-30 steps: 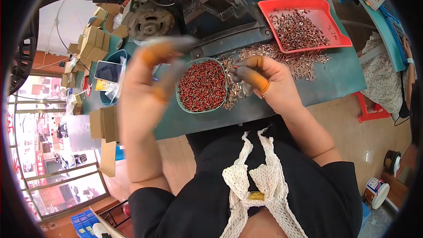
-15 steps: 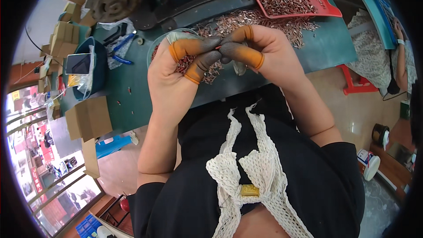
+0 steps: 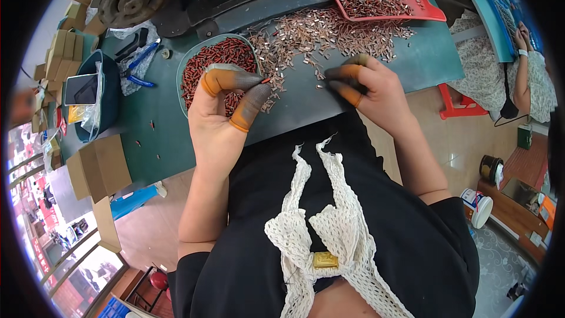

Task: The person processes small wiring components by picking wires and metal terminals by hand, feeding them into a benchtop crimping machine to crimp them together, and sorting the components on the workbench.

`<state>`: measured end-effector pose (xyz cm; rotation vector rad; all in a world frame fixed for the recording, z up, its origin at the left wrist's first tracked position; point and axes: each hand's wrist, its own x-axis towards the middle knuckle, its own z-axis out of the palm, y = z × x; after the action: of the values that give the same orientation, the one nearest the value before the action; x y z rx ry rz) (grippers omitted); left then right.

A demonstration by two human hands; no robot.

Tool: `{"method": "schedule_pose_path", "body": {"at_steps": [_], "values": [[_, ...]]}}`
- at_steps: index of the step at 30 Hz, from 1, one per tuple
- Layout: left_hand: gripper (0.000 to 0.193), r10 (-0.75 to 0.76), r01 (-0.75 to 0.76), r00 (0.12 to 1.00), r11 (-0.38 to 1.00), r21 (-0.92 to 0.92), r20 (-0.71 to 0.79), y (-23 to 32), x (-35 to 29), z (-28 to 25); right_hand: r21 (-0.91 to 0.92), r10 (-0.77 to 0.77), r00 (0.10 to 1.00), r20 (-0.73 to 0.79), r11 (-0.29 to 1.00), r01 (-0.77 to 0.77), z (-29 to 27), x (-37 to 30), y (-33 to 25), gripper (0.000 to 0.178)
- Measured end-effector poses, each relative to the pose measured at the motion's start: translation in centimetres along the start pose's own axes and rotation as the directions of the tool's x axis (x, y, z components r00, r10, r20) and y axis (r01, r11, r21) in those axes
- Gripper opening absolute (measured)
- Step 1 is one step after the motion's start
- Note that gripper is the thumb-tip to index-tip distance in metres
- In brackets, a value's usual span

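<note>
My left hand (image 3: 220, 121), in orange-and-grey finger cots, pinches a small red piece (image 3: 266, 80) between thumb and forefinger. It is beside a green-rimmed tub (image 3: 181, 66) full of similar red pieces. My right hand (image 3: 379, 91), also with cots on its fingers, is low over the table at the right. Its thumb and forefinger are slightly apart, and nothing shows between them. A few small silvery metal pieces (image 3: 319, 75) lie just left of those fingertips. Behind them spreads a heap of loose metal pieces (image 3: 335, 32).
A red tray (image 3: 406, 17) of small pieces stands at the back right, beside a dark machine (image 3: 259, 9). Blue-handled pliers (image 3: 140, 80) and a dark bin (image 3: 106, 109) are on the left. Another person's hand (image 3: 522, 38) shows at the far right.
My hands, which met over the tub, have come apart. The left keeps the red piece in its pinch; the right has moved right and down toward the loose metal pieces.
</note>
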<state>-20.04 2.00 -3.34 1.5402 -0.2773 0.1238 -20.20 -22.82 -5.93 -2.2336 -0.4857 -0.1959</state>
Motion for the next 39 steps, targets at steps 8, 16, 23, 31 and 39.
{"method": "schedule_pose_path", "body": {"at_steps": [8, 16, 23, 31, 39], "values": [[0.023, -0.035, 0.035, 0.999, 0.999, -0.018, -0.03, 0.1, -0.7, -0.7, -0.244, -0.085, 0.996, -0.002, 0.966, 0.082, 1.0, 1.5, -0.1, 0.023], [0.023, -0.013, 0.013, 0.999, 1.0, 0.018, -0.04, 0.1, -0.6, -1.1, -0.292, -0.165, 0.986, 0.029, 0.942, 0.167, 2.2, 6.3, 0.2, 0.022], [0.022, -0.079, 0.087, 0.99, 0.995, 0.057, -0.121, -0.9, -1.3, -1.2, -0.228, -0.222, 0.974, 0.037, 0.947, 0.225, 2.7, 5.8, -0.7, 0.019], [0.02, 0.197, -0.148, 0.978, 0.887, 0.438, -0.068, -1.9, -1.3, -1.0, -0.141, -0.361, 0.927, 0.104, 0.917, 0.373, 3.0, 6.3, -0.9, 0.018], [0.021, 0.254, -0.169, 0.961, 0.855, 0.49, -0.111, -2.5, -0.6, -0.5, -0.397, -0.227, 0.97, 0.082, 0.886, 0.241, 2.3, 8.1, 1.0, 0.022]]}}
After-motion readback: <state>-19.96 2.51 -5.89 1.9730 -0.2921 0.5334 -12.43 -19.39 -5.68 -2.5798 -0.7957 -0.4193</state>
